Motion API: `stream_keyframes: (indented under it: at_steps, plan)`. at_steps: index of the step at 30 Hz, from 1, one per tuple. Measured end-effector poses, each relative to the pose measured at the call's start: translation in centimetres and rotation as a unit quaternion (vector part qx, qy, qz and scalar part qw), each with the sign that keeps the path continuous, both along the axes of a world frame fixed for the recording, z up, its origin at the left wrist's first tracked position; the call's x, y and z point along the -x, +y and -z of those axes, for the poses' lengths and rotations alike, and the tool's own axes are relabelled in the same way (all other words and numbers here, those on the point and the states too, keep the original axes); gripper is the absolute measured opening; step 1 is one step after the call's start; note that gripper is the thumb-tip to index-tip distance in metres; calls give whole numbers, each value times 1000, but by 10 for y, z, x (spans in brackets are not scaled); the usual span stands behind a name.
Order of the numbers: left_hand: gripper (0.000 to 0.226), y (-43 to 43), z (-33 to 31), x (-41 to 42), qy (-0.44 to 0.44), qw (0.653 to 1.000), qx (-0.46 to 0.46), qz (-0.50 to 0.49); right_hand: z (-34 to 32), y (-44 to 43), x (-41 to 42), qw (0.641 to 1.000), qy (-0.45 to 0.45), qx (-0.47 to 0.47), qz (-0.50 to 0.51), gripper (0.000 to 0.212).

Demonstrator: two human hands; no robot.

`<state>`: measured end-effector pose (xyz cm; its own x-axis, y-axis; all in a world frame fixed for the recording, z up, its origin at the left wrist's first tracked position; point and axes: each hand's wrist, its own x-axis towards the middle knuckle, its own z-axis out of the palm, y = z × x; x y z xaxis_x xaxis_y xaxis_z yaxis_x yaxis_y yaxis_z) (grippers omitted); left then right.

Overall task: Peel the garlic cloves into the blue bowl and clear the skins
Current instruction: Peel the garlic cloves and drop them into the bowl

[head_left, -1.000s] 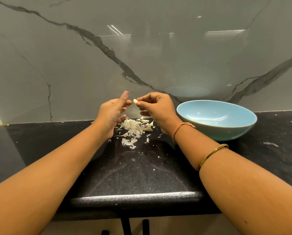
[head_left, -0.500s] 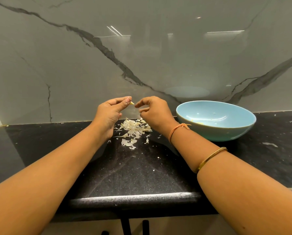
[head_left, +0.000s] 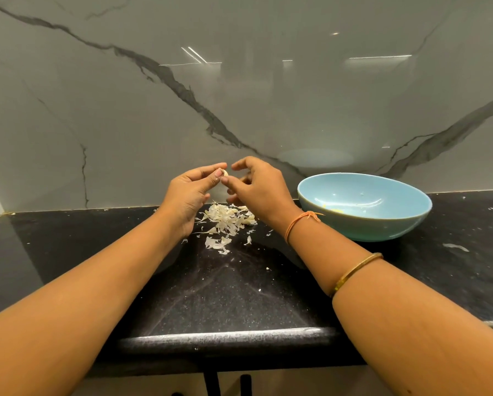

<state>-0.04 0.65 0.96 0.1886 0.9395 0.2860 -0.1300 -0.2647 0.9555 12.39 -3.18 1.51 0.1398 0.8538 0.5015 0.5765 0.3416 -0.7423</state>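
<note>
Left of the blue bowl [head_left: 382, 227], our left hand [head_left: 188, 195] pinches a garlic clove [head_left: 225, 172]; our right hand [head_left: 262, 187] curls beside it, grip unclear. If our pinch slips, the clove could fall among the skins [head_left: 225, 221].

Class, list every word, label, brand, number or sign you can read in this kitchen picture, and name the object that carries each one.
None: no readable text stands anywhere in the picture.
The blue bowl, black counter, marbled wall, orange thread bracelet, gold bangle and the garlic clove pinched by the left hand bear no writing.
</note>
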Motion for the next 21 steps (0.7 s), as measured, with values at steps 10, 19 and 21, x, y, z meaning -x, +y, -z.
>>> stream_keyframes:
  at_steps: [10, 19, 21]
  plan:
    - [11, 1, 0, -1, -16, 999, 24, 18, -1, -3, -1, 999, 41, 9, 0, 31]
    - [9, 2, -2, -1, -34, 996, 81, 30, 1, -1, 0, 993, -90, -64, 29, 25]
    - [10, 4, -3, 0, -41, 994, 98, 28, 2, 0, 1, 992, -99, -71, 19, 20]
